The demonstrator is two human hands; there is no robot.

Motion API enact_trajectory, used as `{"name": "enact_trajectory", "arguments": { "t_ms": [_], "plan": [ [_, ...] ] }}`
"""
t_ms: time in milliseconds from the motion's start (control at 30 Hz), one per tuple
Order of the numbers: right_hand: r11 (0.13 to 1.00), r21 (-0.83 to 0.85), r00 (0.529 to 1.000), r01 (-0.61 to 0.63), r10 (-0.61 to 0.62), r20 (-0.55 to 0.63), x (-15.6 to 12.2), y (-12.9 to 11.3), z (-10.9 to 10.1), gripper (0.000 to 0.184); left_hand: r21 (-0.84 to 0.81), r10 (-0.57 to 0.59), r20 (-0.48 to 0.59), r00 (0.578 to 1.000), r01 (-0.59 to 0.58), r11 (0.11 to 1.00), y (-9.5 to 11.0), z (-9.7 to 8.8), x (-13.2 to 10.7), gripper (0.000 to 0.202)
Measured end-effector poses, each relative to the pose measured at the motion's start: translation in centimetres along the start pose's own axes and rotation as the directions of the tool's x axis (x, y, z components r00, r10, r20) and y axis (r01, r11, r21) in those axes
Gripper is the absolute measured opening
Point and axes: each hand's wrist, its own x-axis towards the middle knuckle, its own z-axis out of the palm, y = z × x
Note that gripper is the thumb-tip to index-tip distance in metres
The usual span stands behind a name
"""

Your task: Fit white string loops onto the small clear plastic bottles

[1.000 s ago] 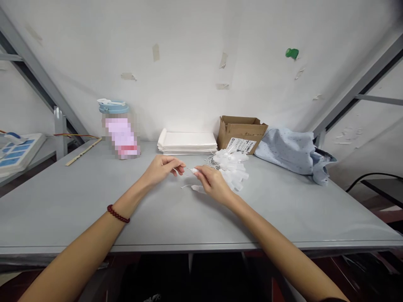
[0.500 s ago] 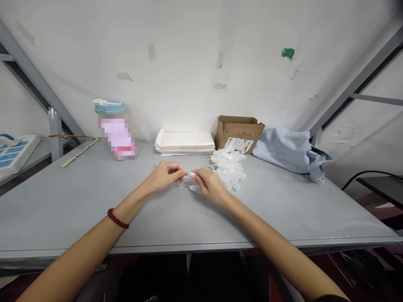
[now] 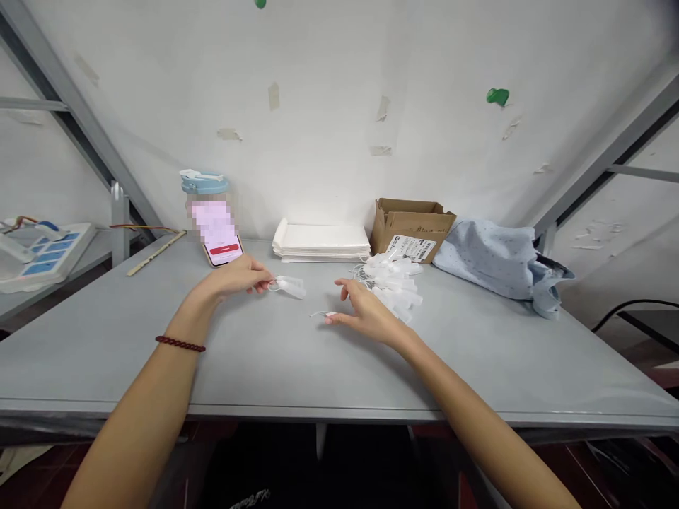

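Note:
My left hand is over the left-centre of the table, its fingertips closed at the string end of a translucent white plastic piece. A second such piece seems to lie beside it, and a thin white loop shows at the fingertips. My right hand hovers in the middle with thumb and forefinger apart. Close to its thumb lies another white corded piece, mostly hidden by the hand; whether they touch I cannot tell. Just behind the right hand spreads a pile of the same translucent pieces with white strings.
At the back stand a stack of white paper envelopes or sheets and an open cardboard box. A light-blue cloth lies to the right. A phone leans against a blue-lidded container. A thin strip lies at left.
My hands have moved apart. The left has gone left with the corded white piece; the right has let go and its fingers have opened. The view has turned slightly left.

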Motion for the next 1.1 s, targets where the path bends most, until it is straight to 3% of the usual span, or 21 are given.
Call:
{"name": "enact_trajectory", "arguments": {
  "t_ms": [67,167,267,367,433,533,633,933,1100],
  "plan": [
    [1.000,-0.016,0.997,-0.005,0.006,0.072,-0.1,0.0,-0.4,0.071,0.035,-0.066,0.037,0.997,0.065,0.997,-0.8,0.0,0.7,0.013],
    [0.998,-0.060,0.987,-0.011,0.021,0.161,-0.2,0.1,-0.8,0.068,0.051,-0.135,0.009,0.991,0.134,0.990,-1.6,0.1,1.6,0.011],
    [0.995,-0.098,0.979,-0.033,0.052,0.197,-0.2,0.2,-1.1,0.058,0.116,-0.149,-0.057,0.987,0.155,0.981,-1.9,0.1,2.1,0.017],
    [0.992,-0.123,0.977,-0.029,0.055,0.207,-0.1,0.4,-1.1,0.045,0.340,-0.090,-0.192,0.977,0.152,0.928,-1.7,0.2,2.0,0.028],
    [0.990,-0.142,0.978,-0.004,0.034,0.205,0.0,0.4,-1.1,0.034,0.422,0.029,-0.199,0.980,0.059,0.905,-1.6,0.3,1.7,0.043],
    [0.985,-0.168,0.980,0.034,0.000,0.201,0.1,0.4,-0.9,0.022,0.385,0.168,0.008,0.986,-0.158,0.909,-1.5,0.4,1.3,0.070],
    [0.983,-0.173,0.982,0.059,-0.026,0.187,0.1,0.4,-0.7,0.017,0.375,0.194,0.117,0.974,-0.224,0.899,-1.8,0.6,1.3,0.083],
    [0.991,-0.103,0.996,0.084,-0.083,0.015,0.1,0.5,0.0,0.012,0.306,0.391,0.011,0.920,-0.375,0.875,-2.1,3.2,3.1,0.060],
    [0.996,-0.056,0.992,0.074,-0.079,-0.094,0.3,0.7,0.3,0.018,0.290,0.458,-0.172,0.872,-0.400,0.870,-0.1,4.0,1.5,0.060]
  ]
}}
